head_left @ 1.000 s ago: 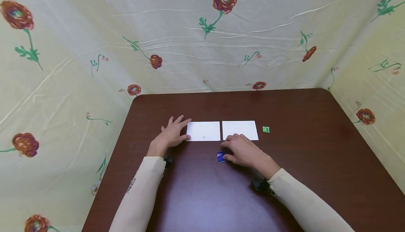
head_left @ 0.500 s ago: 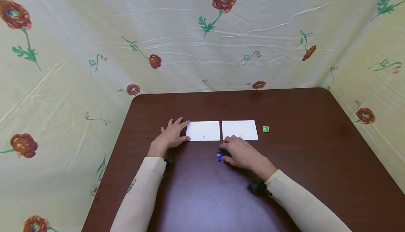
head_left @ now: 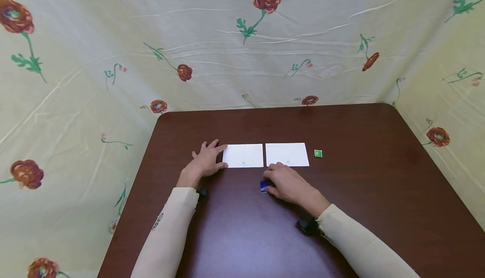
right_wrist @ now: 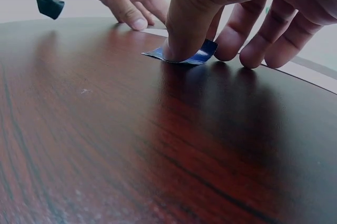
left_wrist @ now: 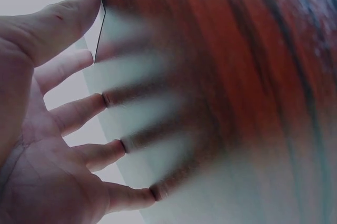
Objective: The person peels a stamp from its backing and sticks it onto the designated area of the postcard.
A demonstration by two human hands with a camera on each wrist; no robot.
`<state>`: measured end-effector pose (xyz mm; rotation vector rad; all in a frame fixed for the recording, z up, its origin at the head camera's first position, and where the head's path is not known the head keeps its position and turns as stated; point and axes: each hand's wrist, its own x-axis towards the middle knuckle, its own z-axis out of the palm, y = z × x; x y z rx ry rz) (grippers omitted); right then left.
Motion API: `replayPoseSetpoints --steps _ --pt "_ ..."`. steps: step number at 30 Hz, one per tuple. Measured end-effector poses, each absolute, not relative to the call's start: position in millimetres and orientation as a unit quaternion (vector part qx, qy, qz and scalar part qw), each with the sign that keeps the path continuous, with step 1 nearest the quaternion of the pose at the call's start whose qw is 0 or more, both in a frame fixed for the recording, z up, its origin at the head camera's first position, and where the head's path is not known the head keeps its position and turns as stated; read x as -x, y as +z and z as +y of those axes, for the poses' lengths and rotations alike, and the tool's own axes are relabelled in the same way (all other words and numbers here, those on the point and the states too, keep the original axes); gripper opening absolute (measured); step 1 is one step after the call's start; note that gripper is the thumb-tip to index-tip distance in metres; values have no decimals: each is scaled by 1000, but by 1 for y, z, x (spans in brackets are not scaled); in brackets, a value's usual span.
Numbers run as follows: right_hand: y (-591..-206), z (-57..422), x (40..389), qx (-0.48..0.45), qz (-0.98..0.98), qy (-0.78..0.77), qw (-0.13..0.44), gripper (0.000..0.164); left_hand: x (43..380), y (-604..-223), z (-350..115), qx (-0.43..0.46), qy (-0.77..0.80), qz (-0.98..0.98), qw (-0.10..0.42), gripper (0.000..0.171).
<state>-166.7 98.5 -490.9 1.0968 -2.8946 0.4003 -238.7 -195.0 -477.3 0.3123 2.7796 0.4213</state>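
Two white cards lie side by side on the brown table, a left card (head_left: 243, 155) and a right card (head_left: 288, 153). My left hand (head_left: 202, 162) has its fingers spread, with thumb and index finger at the left card's outer edge. My right hand (head_left: 291, 185) reaches to a small, flat blue square (head_left: 263, 186) just in front of the cards. In the right wrist view its thumb overlaps the blue square (right_wrist: 204, 53), with curled fingers behind; the square's far end tips up. Part of the square is hidden by the hand.
A small green square (head_left: 318, 153) lies right of the cards. The dark brown tabletop (head_left: 363, 185) has rounded far corners. Flower-printed cloth (head_left: 212, 42) hangs behind and at both sides. A black strap (head_left: 307, 226) sits at the right wrist.
The right hand has shifted slightly left over the blue square, covering about as much of it as before. The left hand stays at the card's edge. The head view has tilted a little.
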Motion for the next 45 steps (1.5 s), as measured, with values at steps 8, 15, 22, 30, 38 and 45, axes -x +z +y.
replayPoseSetpoints --steps 8,15,22,30,38,45 --pt "-492 97 167 -348 -929 128 8 17 240 -479 -195 -106 145 972 153 76" --pt "-495 95 167 -360 -925 117 34 7 238 -479 -197 -108 146 971 154 75" --pt "-489 98 166 -340 -930 140 9 11 238 -479 -197 -110 145 971 156 75" --pt "-480 100 169 -341 -925 164 17 11 238 -480 -198 -109 149 971 152 75" --pt "-472 96 173 -352 -921 167 26 8 239 -479 -198 -108 153 970 156 75" --pt "-461 89 175 -360 -915 180 36 8 238 -479 -198 -109 153 970 155 75"
